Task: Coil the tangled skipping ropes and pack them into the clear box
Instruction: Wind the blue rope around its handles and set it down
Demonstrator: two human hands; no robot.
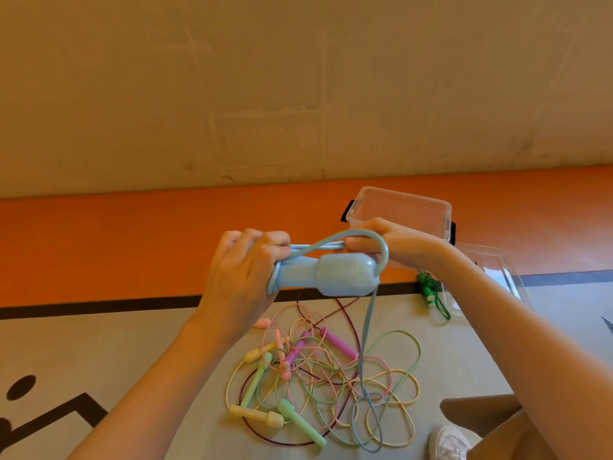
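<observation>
My left hand grips a light blue skipping rope handle held up sideways, with loops of its blue cord wound around it. My right hand pinches the blue cord just beyond the handle's thick end. The rest of the cord hangs down to the floor. Below lies a tangle of ropes in pink, yellow, green and purple with their handles. The clear box stands open behind my right hand. A coiled dark green rope lies beside it.
The box's clear lid lies on the floor right of the box. A wall rises behind the orange strip of floor. My knee and a white shoe show at the lower right. Black markings cross the grey floor at left.
</observation>
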